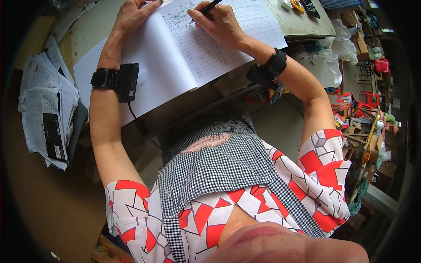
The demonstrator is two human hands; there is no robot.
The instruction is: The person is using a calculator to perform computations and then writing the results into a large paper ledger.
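A black pen (206,9) is pinched in my right hand (221,26), its tip down on a ruled sheet (219,57) with handwritten rows and columns. My left hand (133,17) rests at the top edge of the view on a curled-over white page (160,52), thumb stretched out apart from the fingers. Some of its fingertips run out of the picture. Both pages seem to belong to one pad or stack lying on the table, with more white paper (92,65) beneath at the left.
Black straps with small devices sit on my left wrist (105,79) and right wrist (275,63); a cable hangs from the left one. A pile of papers (44,101) stands at the left. Small items (291,5) lie at the table's far right. Plastic bags (322,65) and boxes crowd the right side.
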